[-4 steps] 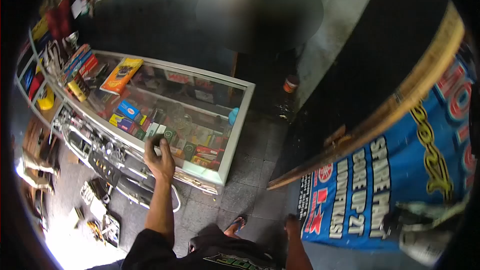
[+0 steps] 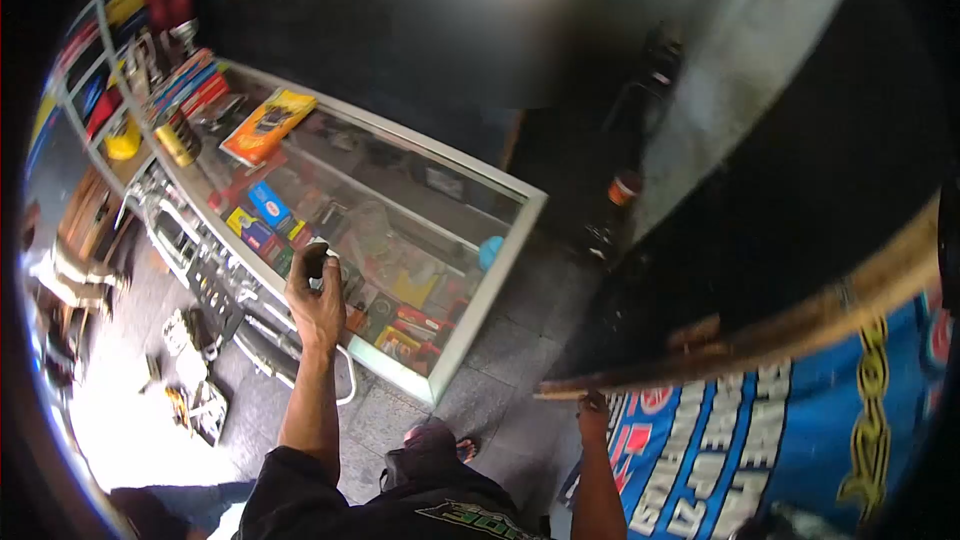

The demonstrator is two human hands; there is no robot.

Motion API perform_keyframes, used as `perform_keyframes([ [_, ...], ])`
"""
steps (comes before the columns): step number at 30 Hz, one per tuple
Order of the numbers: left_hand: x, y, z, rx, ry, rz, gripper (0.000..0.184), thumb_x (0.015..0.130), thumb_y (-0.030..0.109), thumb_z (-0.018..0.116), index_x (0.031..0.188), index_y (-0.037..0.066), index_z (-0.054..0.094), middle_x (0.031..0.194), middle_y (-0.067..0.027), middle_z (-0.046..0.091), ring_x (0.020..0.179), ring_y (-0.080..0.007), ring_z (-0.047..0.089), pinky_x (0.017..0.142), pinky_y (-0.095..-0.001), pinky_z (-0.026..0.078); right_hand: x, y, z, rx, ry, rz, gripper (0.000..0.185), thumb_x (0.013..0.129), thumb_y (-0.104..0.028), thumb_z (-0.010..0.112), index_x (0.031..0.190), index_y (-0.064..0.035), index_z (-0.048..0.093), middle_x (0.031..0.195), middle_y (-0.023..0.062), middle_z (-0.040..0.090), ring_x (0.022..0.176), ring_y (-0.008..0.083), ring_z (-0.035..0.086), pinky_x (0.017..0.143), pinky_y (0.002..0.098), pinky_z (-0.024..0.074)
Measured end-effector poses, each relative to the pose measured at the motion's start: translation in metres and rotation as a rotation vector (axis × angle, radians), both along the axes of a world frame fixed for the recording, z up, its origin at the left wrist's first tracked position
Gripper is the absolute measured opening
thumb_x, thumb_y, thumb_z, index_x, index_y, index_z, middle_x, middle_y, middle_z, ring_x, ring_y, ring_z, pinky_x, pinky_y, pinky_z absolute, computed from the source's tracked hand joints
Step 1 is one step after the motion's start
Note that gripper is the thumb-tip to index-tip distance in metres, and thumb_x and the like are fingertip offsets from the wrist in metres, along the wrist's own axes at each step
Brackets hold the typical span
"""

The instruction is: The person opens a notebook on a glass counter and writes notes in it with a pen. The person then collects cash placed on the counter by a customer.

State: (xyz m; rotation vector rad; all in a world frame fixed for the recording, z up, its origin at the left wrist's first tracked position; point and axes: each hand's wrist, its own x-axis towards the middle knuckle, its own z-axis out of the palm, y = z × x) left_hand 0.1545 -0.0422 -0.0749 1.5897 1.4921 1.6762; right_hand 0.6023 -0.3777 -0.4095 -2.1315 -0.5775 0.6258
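Shop interior with a grey tiled floor [image 2: 500,365] and, near right, a blue lettered banner [image 2: 735,440] below a wooden edge [image 2: 855,292]. Centre left, the bench [image 2: 486,297] has a clear glass top and pale frame and stands obliquely; a yellow-and-orange packet [image 2: 268,128] lies at its far left, and a blue box [image 2: 268,203] shows through the glass. Left hand [image 2: 316,310] at the bench's near side, thumb apart from curled fingers, contact unclear. Right hand [image 2: 593,418] beside the wooden edge, its grip indeterminable.
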Motion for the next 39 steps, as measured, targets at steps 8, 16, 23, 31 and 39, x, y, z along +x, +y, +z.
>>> perform_keyframes([
  [8, -0.003, 0.002, 0.004, -0.144, 0.105, 0.483, 0.024, 0.094, 0.013, 0.066, 0.112, -0.003, 0.068, 0.100, -0.0127, 0.074, 0.095, -0.0206, 0.068, 0.090, -0.0357, 0.051, 0.114, 0.141, 0.005, -0.459, -0.047, 0.076, 0.042, 0.097, -0.029, 0.063, 0.121, 0.0050, 0.071, 0.128, 0.0248, 0.070, 0.122, 0.0357, 0.065, 0.107, 0.0482, 0.0480],
  [16, 0.005, 0.048, 0.000, -0.413, 0.651, 0.877, 0.035, 0.090, 0.016, 0.070, 0.119, -0.003, 0.063, 0.129, -0.0237, 0.058, 0.127, -0.0400, 0.052, 0.110, -0.0482, 0.041, 0.180, 0.271, -0.006, -0.610, 0.126, 0.306, 0.037, 0.097, -0.025, 0.065, 0.123, 0.0008, 0.069, 0.125, 0.0198, 0.070, 0.114, 0.0323, 0.066, 0.099, 0.0460, 0.0514],
  [23, -0.001, 0.062, -0.007, -0.615, 0.711, 1.238, 0.056, 0.098, 0.037, 0.067, 0.131, -0.007, 0.058, 0.129, -0.0295, 0.059, 0.117, -0.0446, 0.058, 0.104, -0.0490, 0.045, 0.273, 0.480, -0.035, -0.617, 0.097, 0.609, 0.034, 0.097, -0.023, 0.067, 0.125, -0.0028, 0.068, 0.122, 0.0154, 0.070, 0.107, 0.0292, 0.067, 0.092, 0.0441, 0.0544],
  [31, 0.031, 0.067, -0.009, -0.766, 0.750, 1.670, 0.048, 0.098, 0.034, 0.062, 0.121, -0.009, 0.062, 0.120, -0.0287, 0.065, 0.115, -0.0465, 0.061, 0.101, -0.0507, 0.048, 0.364, 0.854, 0.014, -0.305, -0.063, 0.909, 0.033, 0.097, -0.019, 0.069, 0.127, -0.0070, 0.066, 0.118, 0.0103, 0.071, 0.099, 0.0258, 0.068, 0.084, 0.0419, 0.0577],
  [39, 0.024, 0.066, -0.008, -0.831, 0.380, 1.747, 0.054, 0.101, 0.044, 0.056, 0.119, -0.007, 0.062, 0.106, -0.0333, 0.070, 0.102, -0.0494, 0.068, 0.093, -0.0541, 0.051, 0.289, 1.008, -0.112, -0.228, 0.013, 1.200, 0.034, 0.095, -0.013, 0.073, 0.128, -0.0092, 0.063, 0.102, 0.0064, 0.067, 0.077, 0.0166, 0.063, 0.060, 0.0332, 0.0539],
])
